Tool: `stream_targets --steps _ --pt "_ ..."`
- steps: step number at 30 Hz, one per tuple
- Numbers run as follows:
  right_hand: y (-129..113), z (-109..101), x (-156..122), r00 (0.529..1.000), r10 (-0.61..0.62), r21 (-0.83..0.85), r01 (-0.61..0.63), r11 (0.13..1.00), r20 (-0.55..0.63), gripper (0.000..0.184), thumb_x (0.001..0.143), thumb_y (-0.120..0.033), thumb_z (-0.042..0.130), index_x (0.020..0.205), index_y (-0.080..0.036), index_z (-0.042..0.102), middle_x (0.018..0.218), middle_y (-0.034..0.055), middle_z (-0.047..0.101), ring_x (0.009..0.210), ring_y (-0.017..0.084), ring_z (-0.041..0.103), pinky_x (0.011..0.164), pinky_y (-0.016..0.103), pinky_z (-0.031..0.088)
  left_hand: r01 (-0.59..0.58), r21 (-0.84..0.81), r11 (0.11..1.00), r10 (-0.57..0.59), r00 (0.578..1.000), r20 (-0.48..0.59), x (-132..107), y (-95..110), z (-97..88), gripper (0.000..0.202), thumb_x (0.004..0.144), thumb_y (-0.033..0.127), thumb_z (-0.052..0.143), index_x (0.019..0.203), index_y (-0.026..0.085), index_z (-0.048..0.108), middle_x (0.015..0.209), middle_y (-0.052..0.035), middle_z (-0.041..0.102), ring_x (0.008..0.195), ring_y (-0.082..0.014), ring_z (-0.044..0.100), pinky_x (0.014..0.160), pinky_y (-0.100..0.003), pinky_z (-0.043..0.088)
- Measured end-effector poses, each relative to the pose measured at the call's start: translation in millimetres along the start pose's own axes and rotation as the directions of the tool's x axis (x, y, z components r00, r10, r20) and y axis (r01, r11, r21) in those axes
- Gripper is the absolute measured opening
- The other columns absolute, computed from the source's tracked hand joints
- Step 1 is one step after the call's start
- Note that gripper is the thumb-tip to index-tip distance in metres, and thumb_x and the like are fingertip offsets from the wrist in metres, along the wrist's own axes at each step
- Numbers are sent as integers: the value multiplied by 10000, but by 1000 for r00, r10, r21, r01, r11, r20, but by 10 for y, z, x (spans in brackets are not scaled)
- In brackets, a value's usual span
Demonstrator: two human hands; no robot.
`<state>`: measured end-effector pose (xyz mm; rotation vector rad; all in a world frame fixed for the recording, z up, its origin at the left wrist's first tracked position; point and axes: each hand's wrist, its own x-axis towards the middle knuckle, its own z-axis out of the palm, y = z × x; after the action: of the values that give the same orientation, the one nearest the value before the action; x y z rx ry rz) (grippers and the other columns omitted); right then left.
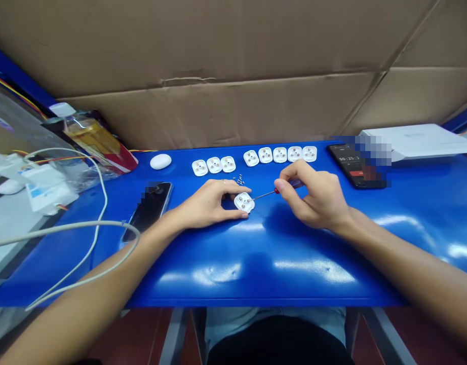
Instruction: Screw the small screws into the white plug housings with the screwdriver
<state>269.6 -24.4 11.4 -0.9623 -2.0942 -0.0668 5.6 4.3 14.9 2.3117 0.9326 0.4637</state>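
My left hand (206, 205) pinches a small white plug piece (244, 202) with metal contacts, holding it on the blue table (256, 263). My right hand (313, 195) is closed round a small screwdriver (273, 191) with a red and blue handle. Its thin shaft points left, and the tip meets the white piece. A little heap of tiny screws (239, 179) lies just behind my left fingers.
Two rows of similar white pieces, three (213, 165) and several more (279, 154), line the back. A white oval case (160, 161), a dark phone (148, 210), a timer phone (357, 165), a white box (419, 139), a bottle (91, 137), white cables (100, 203) and a cardboard wall (233, 71) surround them.
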Motion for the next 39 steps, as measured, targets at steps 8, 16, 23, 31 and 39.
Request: stream_targets --steps 8,16,23,31,39 --pt "-45 14 -8 996 -90 -124 86 989 -29 110 1014 -294 574 937 -227 614 715 -1 720 541 149 644 533 267 446 -1 -14 1000 1 1000 -6 5 0 3 559 852 488 813 1336 224 723 1158 -70 765 1006 -244 700 870 -344 525" --pt "-14 2 9 996 -90 -149 93 984 21 179 1028 -337 583 1004 -198 692 613 -26 674 508 151 619 525 291 386 29 -5 1000 -29 999 -17 12 -14 22 553 849 511 807 1320 231 733 1089 -63 772 922 -228 689 811 -334 520" --pt "-73 -36 63 972 -182 -8 186 983 150 199 1028 -189 493 1151 -163 646 992 84 780 833 212 720 727 325 517 21 -39 999 -22 999 -30 15 -58 40 560 842 549 804 1298 229 747 1171 -74 776 1022 -262 706 926 -373 536" --pt "-52 -42 59 975 -167 -67 178 982 145 144 1018 -274 553 1066 -180 651 835 71 748 711 217 680 659 340 492 2 19 1000 -2 1000 -13 10 -55 10 554 867 531 789 1332 234 725 1203 -65 767 1036 -255 706 921 -361 535" --pt "-46 -46 64 962 -240 -4 243 970 130 165 983 -183 535 1122 -180 625 918 85 729 795 227 675 713 360 531 -11 6 1000 11 1000 -4 -1 -31 -6 545 876 513 788 1346 246 711 1200 -56 768 1040 -252 709 927 -363 537"
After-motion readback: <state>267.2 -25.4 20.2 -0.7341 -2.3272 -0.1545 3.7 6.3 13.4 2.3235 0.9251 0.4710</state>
